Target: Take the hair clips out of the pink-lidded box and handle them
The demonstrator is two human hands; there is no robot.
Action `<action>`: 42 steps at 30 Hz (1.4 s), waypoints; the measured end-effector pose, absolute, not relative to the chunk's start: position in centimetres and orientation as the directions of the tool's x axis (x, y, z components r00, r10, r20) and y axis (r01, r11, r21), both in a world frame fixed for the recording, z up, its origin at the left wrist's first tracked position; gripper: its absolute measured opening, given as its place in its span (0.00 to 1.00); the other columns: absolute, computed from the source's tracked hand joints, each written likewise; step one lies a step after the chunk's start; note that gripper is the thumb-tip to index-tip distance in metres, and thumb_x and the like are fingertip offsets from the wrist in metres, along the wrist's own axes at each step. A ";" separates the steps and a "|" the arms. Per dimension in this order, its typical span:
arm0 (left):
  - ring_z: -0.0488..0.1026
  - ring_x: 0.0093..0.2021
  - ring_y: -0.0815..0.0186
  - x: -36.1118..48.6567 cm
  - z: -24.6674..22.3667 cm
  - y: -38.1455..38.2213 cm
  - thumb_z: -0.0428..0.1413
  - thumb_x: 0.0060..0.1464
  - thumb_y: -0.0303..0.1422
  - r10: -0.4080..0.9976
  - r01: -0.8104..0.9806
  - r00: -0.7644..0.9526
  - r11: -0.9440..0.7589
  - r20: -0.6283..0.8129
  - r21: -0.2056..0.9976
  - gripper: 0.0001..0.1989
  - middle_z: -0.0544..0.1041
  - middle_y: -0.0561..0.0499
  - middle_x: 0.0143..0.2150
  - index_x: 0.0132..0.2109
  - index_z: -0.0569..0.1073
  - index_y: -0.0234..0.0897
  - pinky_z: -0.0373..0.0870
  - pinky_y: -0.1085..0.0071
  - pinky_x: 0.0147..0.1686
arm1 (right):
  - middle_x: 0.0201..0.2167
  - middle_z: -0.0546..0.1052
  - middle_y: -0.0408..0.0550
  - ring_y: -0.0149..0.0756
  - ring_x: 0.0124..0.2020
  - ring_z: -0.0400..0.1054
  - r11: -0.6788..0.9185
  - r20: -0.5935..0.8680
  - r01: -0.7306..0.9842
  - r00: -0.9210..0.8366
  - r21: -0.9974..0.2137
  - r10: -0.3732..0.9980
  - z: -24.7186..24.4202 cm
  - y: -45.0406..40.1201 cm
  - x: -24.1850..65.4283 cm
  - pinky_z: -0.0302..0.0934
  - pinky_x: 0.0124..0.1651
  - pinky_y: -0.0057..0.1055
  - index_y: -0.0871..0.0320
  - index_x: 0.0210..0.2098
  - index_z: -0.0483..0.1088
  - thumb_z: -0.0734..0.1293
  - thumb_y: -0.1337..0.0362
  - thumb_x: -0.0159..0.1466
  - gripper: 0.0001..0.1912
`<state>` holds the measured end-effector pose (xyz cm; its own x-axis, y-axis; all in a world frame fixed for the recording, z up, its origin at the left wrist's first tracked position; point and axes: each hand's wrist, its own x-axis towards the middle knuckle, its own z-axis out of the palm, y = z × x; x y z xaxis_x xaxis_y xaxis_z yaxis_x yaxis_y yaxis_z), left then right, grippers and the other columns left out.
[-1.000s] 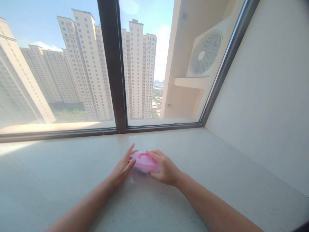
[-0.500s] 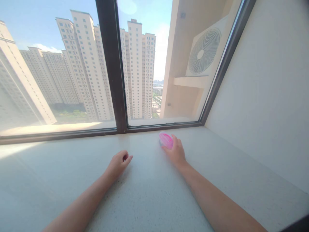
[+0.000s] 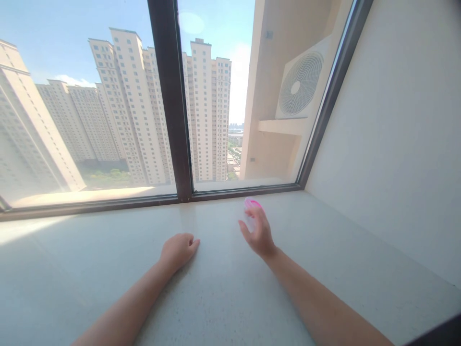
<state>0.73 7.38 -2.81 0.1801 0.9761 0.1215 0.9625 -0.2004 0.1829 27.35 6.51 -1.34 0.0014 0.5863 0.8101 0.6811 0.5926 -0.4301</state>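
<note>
My right hand [image 3: 258, 233] is at the sill near the window. Its thumb stands apart from the bent fingers, which overlap a pink, see-through oval thing [image 3: 256, 203] with a brighter pink rim. Most of that oval thing is behind the fingers, so its kind cannot be made out, nor whether the fingers touch it. To the left, my left hand [image 3: 178, 250] rests on the pale sill [image 3: 216, 298] in a loose fist, thumb against the curled fingers. Nothing shows in it.
Dark window frame [image 3: 173, 96] bars border the far edge of the sill. A white wall [image 3: 389, 144] rises on the right. Beyond the glass are tall buildings [image 3: 126, 105] and an air conditioner unit [image 3: 302, 84]. Sunlight falls on the far left of the sill.
My right thumb has come away from the pink oval thing, which now sits slightly further right and is more covered by the fingers. My left hand has curled over more. The view has tilted slightly.
</note>
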 end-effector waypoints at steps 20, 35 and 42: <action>0.53 0.20 0.70 3.2 -3.6 6.5 0.45 0.56 0.37 0.857 0.844 0.498 -0.514 0.128 0.152 0.20 0.68 0.52 0.18 0.20 0.70 0.35 0.42 0.69 0.25 | 0.25 0.76 0.49 0.32 0.25 0.64 0.450 0.180 0.886 -0.428 -0.109 0.886 -4.1 7.1 23.9 0.42 0.28 0.28 0.59 0.27 0.73 0.57 0.52 0.66 0.22; 0.67 0.25 0.66 3.6 -4.0 7.7 0.44 0.57 0.39 0.941 0.938 0.292 -0.316 0.168 0.139 0.21 0.77 0.46 0.25 0.24 0.74 0.36 0.46 0.69 0.25 | 0.36 0.79 0.56 0.41 0.36 0.72 0.404 0.117 0.914 -0.398 -0.031 0.910 -3.8 7.1 21.7 0.56 0.36 0.32 0.58 0.36 0.76 0.53 0.56 0.66 0.22; 0.73 0.31 0.63 3.9 -4.0 8.7 0.44 0.57 0.37 0.965 0.970 0.210 -0.226 0.158 0.095 0.19 0.79 0.43 0.31 0.28 0.76 0.37 0.54 0.71 0.27 | 0.36 0.79 0.55 0.41 0.37 0.72 0.439 0.118 0.898 -0.434 -0.017 0.893 -3.4 7.9 21.2 0.57 0.36 0.31 0.58 0.35 0.76 0.58 0.60 0.61 0.16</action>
<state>3.88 8.74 -3.99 0.2096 0.9649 0.1583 0.9695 -0.2261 0.0945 21.20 7.88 -3.42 -0.4341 0.8931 0.1181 0.8984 0.4389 -0.0166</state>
